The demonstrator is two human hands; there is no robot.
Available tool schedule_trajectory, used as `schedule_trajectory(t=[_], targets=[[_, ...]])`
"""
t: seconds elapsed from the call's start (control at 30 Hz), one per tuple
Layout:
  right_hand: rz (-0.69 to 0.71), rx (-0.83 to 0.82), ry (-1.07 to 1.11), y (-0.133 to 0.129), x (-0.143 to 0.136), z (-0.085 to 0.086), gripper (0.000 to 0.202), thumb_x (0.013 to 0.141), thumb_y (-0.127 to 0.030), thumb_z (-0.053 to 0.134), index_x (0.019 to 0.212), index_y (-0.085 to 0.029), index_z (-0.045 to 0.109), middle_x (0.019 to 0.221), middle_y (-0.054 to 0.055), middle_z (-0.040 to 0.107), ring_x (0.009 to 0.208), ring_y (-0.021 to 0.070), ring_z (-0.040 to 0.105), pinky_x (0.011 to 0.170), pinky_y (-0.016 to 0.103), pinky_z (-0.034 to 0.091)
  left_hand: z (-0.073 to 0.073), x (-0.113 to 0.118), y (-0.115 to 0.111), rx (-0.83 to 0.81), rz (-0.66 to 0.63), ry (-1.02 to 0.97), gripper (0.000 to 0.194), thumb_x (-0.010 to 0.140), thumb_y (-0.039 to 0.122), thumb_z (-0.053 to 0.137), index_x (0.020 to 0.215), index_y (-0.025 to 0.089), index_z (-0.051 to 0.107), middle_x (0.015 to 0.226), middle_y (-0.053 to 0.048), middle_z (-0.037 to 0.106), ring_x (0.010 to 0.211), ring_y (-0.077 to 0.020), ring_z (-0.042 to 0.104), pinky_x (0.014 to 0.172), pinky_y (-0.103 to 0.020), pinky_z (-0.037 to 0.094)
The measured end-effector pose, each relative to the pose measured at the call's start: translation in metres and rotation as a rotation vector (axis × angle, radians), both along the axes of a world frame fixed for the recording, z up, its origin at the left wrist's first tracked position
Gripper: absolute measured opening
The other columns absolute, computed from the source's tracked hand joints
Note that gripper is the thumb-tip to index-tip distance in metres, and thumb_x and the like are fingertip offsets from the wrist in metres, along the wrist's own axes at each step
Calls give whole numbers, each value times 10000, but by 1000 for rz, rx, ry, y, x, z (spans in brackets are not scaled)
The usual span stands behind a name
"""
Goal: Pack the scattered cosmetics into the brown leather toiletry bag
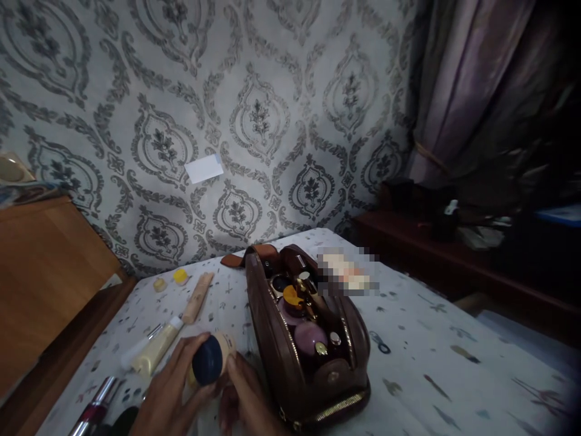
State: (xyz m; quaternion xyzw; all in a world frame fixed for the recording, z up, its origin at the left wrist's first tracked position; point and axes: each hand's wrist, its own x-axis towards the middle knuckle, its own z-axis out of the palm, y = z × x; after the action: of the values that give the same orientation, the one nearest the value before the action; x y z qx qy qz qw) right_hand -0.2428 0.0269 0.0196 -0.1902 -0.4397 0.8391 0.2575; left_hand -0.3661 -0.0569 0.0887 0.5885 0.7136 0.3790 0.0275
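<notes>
Jar (213,358), dark cap toward camera, axis tilted up-right, left of bag (308,339); pinched between left hand (170,390) and right hand (245,396). No legible label.

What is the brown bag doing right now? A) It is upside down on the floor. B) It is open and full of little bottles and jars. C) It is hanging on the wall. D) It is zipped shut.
B: the brown bag sits open on the patterned tabletop with bottles and jars showing inside, beside the hands, left and right, that hold a dark-capped jar.
</notes>
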Motion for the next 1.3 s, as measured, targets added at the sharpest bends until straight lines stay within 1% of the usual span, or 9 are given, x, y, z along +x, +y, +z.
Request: schedule_trajectory(t=[0.07, 0.17, 0.3, 0.4, 0.7, 0.83, 1.0, 1.13, 1.3], targets=[[-3, 6, 17, 0, 1, -1, 843, 679, -906, 510, 1125, -195, 598, 786, 8, 636, 424, 74, 492, 395, 211, 367, 14, -7, 5, -11, -4, 19, 546, 866, 487, 623, 1364, 275, 552, 1350, -93, 630, 1151, -284, 646, 883, -338, 577], [20, 26, 25, 0, 0, -4, 856, 678, -917, 484, 1106, -187, 615, 747, 4, 637, 415, 69, 489, 402, 198, 351, 42, -11, 18, -55, 10, -15, 591, 872, 479, 622, 1401, 240, 512, 1304, -100, 659, 1056, -278, 680, 785, -316, 596], [45, 50, 16, 2, -2, -6, 910, 638, -951, 457, 1060, -161, 615, 675, -1, 625, 399, 62, 458, 387, 177, 294, 77, 5, 44, -18, -30, -171, 555, 905, 524, 556, 1367, 218, 547, 1318, -81, 649, 1205, -293, 604, 966, -368, 538], [53, 72, 27, 2, -2, -7, 846, 677, -934, 443, 1010, -176, 618, 642, -9, 609, 418, 67, 463, 401, 171, 297, 92, 22, 64, 13, -51, -258, 563, 903, 559, 543, 1336, 200, 573, 1293, -81, 656, 1269, -297, 553, 1028, -381, 499], [43, 60, 29, 1, -4, -9, 829, 660, -940, 450, 961, -185, 611, 629, -20, 591, 409, 64, 444, 394, 171, 278, 103, 38, 82, -8, -210, -356, 539, 897, 546, 573, 1271, 159, 577, 1025, -69, 690, 950, -225, 647, 879, -337, 551], [58, 71, 36, 1, -5, -12, 854, 660, -936, 457, 1020, -177, 611, 665, -13, 604, 407, 65, 465, 379, 171, 286, 108, 41, 93, 36, -246, -393, 509, 877, 499, 610, 1256, 163, 567, 1140, -87, 671, 1045, -231, 628, 942, -341, 513], [63, 75, 53, 1, -7, -11, 815, 680, -925, 455, 970, -176, 591, 642, -29, 587, 387, 66, 464, 359, 174, 310, 122, 47, 130, 80, -311, -245, 516, 835, 399, 659, 1285, 184, 528, 1216, -99, 644, 1118, -251, 609, 919, -352, 502], [58, 66, 57, -1, -5, -6, 812, 672, -928, 461, 957, -177, 580, 629, -34, 580, 373, 62, 451, 341, 173, 284, 130, 51, 166, -8, -373, -51, 531, 841, 397, 661, 1313, 202, 516, 1186, -95, 649, 1069, -252, 623, 919, -377, 495], [43, 17, 55, -2, -3, -4, 803, 665, -917, 493, 969, -181, 594, 650, -29, 593, 383, 60, 450, 358, 181, 283, 120, 52, 202, -175, -372, 20, 530, 826, 427, 670, 1298, 226, 535, 1123, -74, 665, 1007, -254, 634, 858, -365, 506]])
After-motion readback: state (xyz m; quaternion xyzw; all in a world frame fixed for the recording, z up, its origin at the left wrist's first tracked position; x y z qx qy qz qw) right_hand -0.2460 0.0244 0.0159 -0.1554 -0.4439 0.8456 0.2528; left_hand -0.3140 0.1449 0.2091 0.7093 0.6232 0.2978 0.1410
